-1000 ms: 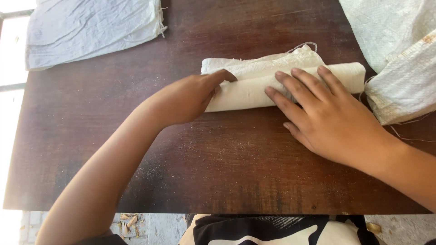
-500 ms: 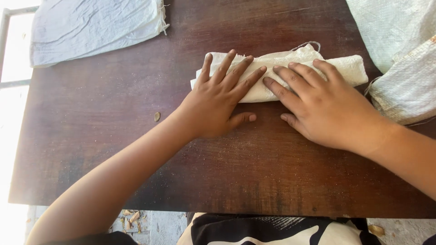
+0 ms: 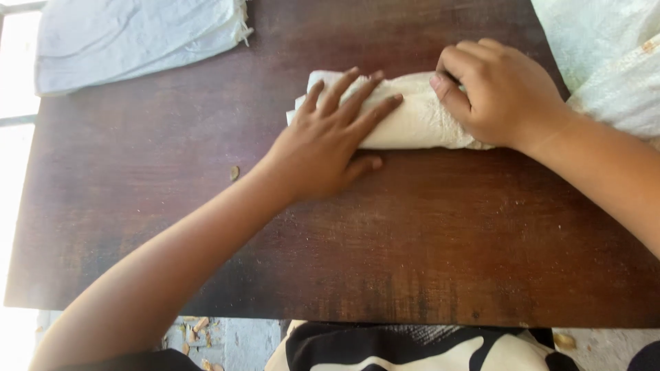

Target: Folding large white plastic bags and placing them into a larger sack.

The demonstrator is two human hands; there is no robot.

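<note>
Both hands are on the rolled-up cream woven cloth sack [image 3: 412, 117], which lies across the far middle of the dark brown wooden desk [image 3: 344, 261]; my left hand [image 3: 323, 148] presses flat on it, fingers spread, no grip closed; my right hand [image 3: 505, 93] has its grip curled tight round the roll's right end; pale grey folded sheet [image 3: 130, 38] sits far left, white woven bags [image 3: 612, 62] far right.

Right hand [image 3: 505, 93]: previously flat with fingers spread on the rolled cream cloth [image 3: 405, 117]; now curled, gripping the roll's right end. Left hand [image 3: 330, 141]: shifted slightly left, fingers lying flatter. Roll: tighter, loose flap taken in.
</note>
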